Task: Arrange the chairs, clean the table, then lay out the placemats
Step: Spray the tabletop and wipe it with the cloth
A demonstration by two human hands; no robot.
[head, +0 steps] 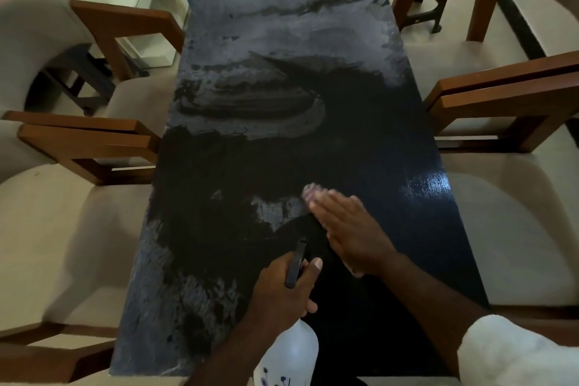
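Head view: chairs [78, 244] around smeared table [282, 41]

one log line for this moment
phase: clean table | left grip: holds spray bottle | right grip: flat on cloth | far half: streaky

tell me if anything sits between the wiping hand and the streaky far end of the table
Nothing visible does. The right hand presses a cloth on the table, and only smeared film lies from there to the far end. The left hand holds the spray bottle nearer the person.
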